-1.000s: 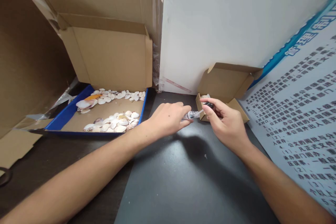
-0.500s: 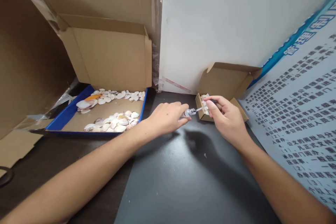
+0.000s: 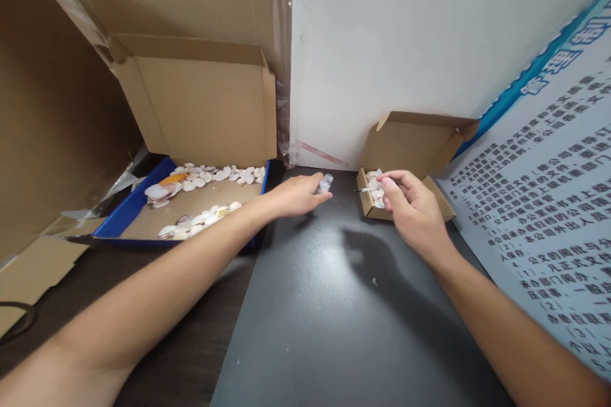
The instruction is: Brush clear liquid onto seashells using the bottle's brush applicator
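small bottle [image 3: 325,183] pinched in the left hand [image 3: 296,194], low over the dark desk [image 3: 334,305], just left of the little cardboard box [image 3: 405,194]. thin brush [image 3: 363,189] clamped in the right hand [image 3: 413,203], tip over the shells [image 3: 375,187] in that box. more shells in the blue tray [image 3: 125,211] far left.

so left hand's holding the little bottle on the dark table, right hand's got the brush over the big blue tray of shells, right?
Not quite. In the head view the right hand holds the brush over the small cardboard box of shells, not the blue tray. The rest stands: the left hand holds the little bottle on the dark table.
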`<state>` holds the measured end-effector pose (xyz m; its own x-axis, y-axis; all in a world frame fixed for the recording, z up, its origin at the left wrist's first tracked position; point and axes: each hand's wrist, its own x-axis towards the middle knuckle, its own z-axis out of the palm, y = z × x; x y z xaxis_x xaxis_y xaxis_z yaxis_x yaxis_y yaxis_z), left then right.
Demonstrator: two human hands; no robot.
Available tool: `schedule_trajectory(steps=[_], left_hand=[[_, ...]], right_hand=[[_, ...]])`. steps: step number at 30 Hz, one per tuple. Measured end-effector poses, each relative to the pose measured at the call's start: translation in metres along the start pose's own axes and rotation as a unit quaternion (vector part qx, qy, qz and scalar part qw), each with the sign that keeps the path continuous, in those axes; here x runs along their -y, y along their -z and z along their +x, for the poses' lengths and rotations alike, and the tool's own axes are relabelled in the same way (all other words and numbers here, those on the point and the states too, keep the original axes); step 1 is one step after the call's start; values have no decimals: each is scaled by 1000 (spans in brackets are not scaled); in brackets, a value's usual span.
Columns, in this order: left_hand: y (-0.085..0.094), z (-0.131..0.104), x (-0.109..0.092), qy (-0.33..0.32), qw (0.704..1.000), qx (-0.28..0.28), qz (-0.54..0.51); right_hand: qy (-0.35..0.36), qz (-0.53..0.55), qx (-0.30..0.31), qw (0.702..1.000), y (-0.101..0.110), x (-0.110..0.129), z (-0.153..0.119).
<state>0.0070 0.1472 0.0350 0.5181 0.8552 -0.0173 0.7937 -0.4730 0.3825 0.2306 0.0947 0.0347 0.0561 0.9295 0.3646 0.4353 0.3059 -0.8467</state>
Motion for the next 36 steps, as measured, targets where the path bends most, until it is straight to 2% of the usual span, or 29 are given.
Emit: schedule_trajectory(steps=[6,11,16,20,24,28,30,33,34,36], left_hand=[[-5,23,22,48,999,17,-18],[-12,37,27,70,996,10,-48],[-10,38,30,83,993,19,-83],[0,32,33,91,989,21,-115],[20,12,25,108,981,28,-159],[32,-27,-3,73,970,63,-223],[27,-47,-17,51,961,88,-256],[6,-71,-26,26,922,122,-367],[-3,-76,-25,37,906,121,-403],[-21,-86,-21,78,866,77,-487]], right_hand=[[-27,102,33,994,-9,-11,0],[-32,115,65,991,-16,-14,-4],[-39,115,103,987,-22,-14,-10],[-47,116,116,985,-30,-16,-16],[-56,116,128,983,-37,-21,-21],[-56,121,142,981,-43,-26,-26],[-55,127,146,980,-46,-27,-29],[-57,133,150,978,-51,-26,-36],[-57,132,154,978,-53,-24,-39],[-58,128,166,976,-57,-21,-45]])
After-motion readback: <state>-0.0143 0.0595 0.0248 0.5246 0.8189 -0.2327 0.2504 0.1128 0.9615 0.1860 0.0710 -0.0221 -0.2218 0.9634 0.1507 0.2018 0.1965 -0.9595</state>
